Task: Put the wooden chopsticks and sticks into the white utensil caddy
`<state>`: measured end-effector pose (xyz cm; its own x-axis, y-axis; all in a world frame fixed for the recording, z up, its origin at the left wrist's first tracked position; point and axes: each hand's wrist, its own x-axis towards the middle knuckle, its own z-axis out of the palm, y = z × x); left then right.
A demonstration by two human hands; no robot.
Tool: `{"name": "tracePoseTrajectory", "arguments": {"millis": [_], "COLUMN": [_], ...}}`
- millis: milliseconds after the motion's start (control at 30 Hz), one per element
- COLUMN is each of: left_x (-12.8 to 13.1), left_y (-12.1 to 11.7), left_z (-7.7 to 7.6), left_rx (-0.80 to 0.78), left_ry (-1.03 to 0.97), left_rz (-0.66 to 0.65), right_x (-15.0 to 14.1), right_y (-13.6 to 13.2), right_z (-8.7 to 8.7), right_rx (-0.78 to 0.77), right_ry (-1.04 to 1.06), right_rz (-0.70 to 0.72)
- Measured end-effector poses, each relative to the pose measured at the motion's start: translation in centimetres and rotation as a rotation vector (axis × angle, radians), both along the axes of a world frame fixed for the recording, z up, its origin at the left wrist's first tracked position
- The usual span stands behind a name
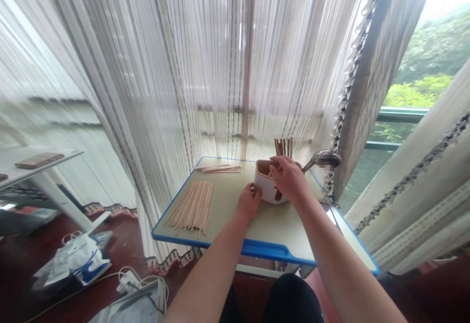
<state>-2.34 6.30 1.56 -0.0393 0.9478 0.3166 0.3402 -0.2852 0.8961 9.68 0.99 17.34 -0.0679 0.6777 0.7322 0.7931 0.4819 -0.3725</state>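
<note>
A white utensil holder [265, 189] with a brown inside and a dark brown mark on its front stands on the small table, towards the right. My left hand [249, 200] is closed against the holder's left side. Across the rim lies my right hand [290, 178], its fingers curled at the opening; its palm side is hidden. Several brown chopsticks [284, 147] stand upright in the back of the holder. A metal ladle [318, 159] leans out on the right. Left of the hands, many light wooden chopsticks [194, 205] lie fanned out, with a smaller bunch of sticks [222, 168] behind them.
The table [231, 215] has a blue edge and a blue front groove [266, 248]. A sheer curtain [220, 68] hangs right behind it. A flat dark-edged object [330, 214] lies at the right. On the floor at left are a bagged item [82, 259] and cables [128, 281].
</note>
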Motion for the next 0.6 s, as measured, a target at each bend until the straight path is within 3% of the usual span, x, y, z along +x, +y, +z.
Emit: {"name": "tracePoseTrajectory", "arguments": {"millis": [133,233,333,400,467,533,600], "left_x": [-1.6,-3.5,-5.2,-6.1,-6.8,-7.2,-7.4], "left_y": [-2.6,-5.8,-8.6,-9.7,-10.0,-9.6,-8.6], "left_z": [0.8,1.2,1.1,0.9,0.8,0.8,0.9], "left_rx": [0.117,0.128,0.139,0.118,0.084,0.084,0.115], "left_ry": [0.227,0.424,0.557,0.627,0.674,0.691,0.689], "left_rz": [0.167,0.268,0.325,0.379,0.433,0.440,0.426], "right_x": [-1.8,-3.4,-4.8,-5.6,-6.1,-6.3,-6.1], "right_y": [-1.8,-2.1,-0.8,0.5,1.7,2.6,3.1], "right_z": [-0.4,-2.4,-6.6,-10.3,-13.5,-15.7,-16.7], "right_rx": [0.092,0.052,-0.058,-0.182,-0.349,-0.444,-0.453], "right_ry": [0.084,0.193,0.344,0.466,0.444,0.360,0.316], "right_rz": [0.123,0.236,0.279,0.241,0.182,0.179,0.183]}}
